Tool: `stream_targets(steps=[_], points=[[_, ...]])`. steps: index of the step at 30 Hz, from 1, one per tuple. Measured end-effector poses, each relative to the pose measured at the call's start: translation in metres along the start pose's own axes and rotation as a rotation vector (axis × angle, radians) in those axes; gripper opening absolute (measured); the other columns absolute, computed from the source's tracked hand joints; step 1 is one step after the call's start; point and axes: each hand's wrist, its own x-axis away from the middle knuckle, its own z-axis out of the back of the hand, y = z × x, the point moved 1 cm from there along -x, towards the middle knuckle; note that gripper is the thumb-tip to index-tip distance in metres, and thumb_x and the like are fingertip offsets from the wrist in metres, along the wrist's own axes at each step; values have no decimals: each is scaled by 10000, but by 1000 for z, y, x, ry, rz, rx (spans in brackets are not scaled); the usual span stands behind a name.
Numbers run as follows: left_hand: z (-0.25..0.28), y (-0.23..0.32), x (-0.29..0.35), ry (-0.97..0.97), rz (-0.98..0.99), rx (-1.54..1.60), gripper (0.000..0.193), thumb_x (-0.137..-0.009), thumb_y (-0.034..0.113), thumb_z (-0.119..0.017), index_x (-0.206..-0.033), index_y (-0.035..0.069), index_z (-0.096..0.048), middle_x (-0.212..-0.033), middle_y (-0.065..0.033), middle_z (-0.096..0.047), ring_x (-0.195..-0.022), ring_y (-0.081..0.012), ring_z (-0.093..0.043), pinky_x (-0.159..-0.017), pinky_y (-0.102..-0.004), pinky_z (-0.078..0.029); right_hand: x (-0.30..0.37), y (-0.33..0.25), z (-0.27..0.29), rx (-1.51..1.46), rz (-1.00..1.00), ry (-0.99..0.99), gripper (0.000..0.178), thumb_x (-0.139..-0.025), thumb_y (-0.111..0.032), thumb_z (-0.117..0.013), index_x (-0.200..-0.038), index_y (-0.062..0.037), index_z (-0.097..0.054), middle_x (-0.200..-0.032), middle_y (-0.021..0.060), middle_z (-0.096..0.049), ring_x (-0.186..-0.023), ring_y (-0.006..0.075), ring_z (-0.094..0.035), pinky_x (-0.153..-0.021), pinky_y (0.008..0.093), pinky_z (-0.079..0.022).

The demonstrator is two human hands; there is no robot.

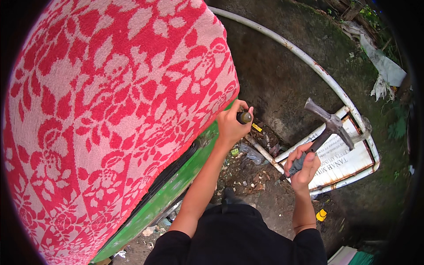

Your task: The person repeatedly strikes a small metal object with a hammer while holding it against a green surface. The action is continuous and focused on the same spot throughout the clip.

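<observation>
Red-and-pink floral towelling cloth [119, 101] looms closest on my feed's L side, draped over a long green painted panel [212, 134]. Just past its edge, the left hand [232, 125] has thumb + fingers curled round a short dark cylinder with an olive-brown end [244, 117]. Its far end's hidden, so can't tell if it touches the panel. Over on the R, the right hand [304, 168] is clenched round the grey grip of a dark metal hammer with a long two-ended head [330, 127], head raised, overlapping the sign from my angle.

Handling, my guess: hammer's stiff, head-heavy, tough; best held low on the grip, as here. Cylinder's prob. rigid, lightish, maybe slick; take it mid-barrel, fingers below the end face. Cloth looks soft + floppy.

Further down: littered dirt ground [265, 201], w/ a yellow strip [256, 127] and a yellow cup-like piece [321, 215]. Beyond, a white rust-edged sign in a bent tube frame [344, 165].

Count: 2 hands, 1 hammer, 1 cylinder, 1 cloth, 1 panel, 1 sign, 2 yellow bits; misc. litter's too small to tally.
</observation>
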Motion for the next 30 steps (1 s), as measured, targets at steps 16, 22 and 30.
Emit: stream_targets(steps=[16,22,30], points=[[-12,4,23,-64,-75,-26,255,-739,16,-713,-940,116,-593,-594,-62,-571,-492,-240,-586,-470,-357,-428,-10,2,11,-19,-231,-37,423,-1060,-420,-400,-882,-50,-499,-574,38,-501,-409,72,-408,-372,224,-330],[0,8,10,-21,-119,-78,251,-742,9,-701,-943,114,-592,-550,-59,-531,-453,-228,-551,-457,-350,-404,-2,15,7,-96,-303,-59,422,-1061,-422,-395,-892,-48,-491,-564,48,-498,-383,88,-419,-367,230,-335],[4,-1,15,-114,-34,-96,417,-638,10,-718,-1004,144,-572,-662,-23,-656,-560,-238,-659,-492,-373,-473,0,17,6,-99,-347,-75,434,-1061,-427,-395,-882,-42,-485,-560,48,-496,-379,87,-414,-363,233,-334]])
